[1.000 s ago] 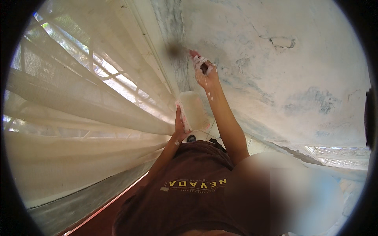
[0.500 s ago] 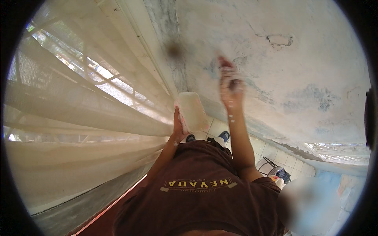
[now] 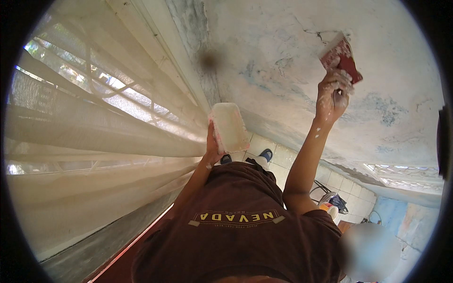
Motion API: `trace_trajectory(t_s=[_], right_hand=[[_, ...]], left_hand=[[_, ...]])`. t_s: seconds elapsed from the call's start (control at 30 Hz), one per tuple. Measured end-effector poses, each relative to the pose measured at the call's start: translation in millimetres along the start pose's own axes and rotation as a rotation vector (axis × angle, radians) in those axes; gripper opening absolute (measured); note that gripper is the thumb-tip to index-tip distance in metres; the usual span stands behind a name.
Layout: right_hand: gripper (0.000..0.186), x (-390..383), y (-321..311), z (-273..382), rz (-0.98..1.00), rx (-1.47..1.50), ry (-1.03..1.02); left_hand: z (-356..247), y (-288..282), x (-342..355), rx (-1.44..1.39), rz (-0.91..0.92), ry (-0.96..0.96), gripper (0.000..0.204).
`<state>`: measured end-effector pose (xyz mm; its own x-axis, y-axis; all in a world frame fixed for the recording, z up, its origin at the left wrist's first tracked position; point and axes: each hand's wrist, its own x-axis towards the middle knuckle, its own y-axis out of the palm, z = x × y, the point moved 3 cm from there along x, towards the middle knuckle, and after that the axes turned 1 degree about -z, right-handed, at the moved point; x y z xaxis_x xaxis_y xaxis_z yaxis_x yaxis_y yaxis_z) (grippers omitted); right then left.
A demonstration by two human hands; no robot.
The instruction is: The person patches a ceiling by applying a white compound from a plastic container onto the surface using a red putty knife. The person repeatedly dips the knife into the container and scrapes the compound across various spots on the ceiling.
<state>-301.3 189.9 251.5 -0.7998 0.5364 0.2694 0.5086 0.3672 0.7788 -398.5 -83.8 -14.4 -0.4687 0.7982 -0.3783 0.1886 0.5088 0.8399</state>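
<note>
- The right hand, upper right of the frame, has its fingers closed around a red scraper; the white smears on its skin could make that grip slip
- The scraper overlaps a crack in the wall; I cannot tell whether its edge touches, but hard pressure there might break off loose bits
- The left hand, near the centre of the frame, grips a pale tub by its left side; the underside is hidden, and a one-sided hold could let it tip, dirtying the tiled floor or a sandal below
- The curtain fills the left of the frame, close to the tub, so a careless sideways swing might smear it
- The wall looks whitish, with grey-blue blotches towards the right
- A bucket and a dark bag sit at lower right
</note>
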Motion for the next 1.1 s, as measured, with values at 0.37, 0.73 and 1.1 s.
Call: trace_trajectory(t_s=[0.37, 0.73, 1.1], right_hand=[[0.047, 31.2, -277.9, 89.2, -0.412, -0.359, 0.076], [0.053, -5.8, 3.3, 1.2, 0.089, -0.111, -0.039], [0.036, 17.4, -151.5, 103.4, -0.384, -0.438, -0.189]], left_hand=[[1.1, 16.0, 7.6, 0.034, 0.001, 0.022, 0.072], [-12.3, 41.3, -11.9, 0.040, 0.050, -0.027, 0.078], [-9.4, 12.1, 4.1, -0.036, 0.007, -0.012, 0.075]])
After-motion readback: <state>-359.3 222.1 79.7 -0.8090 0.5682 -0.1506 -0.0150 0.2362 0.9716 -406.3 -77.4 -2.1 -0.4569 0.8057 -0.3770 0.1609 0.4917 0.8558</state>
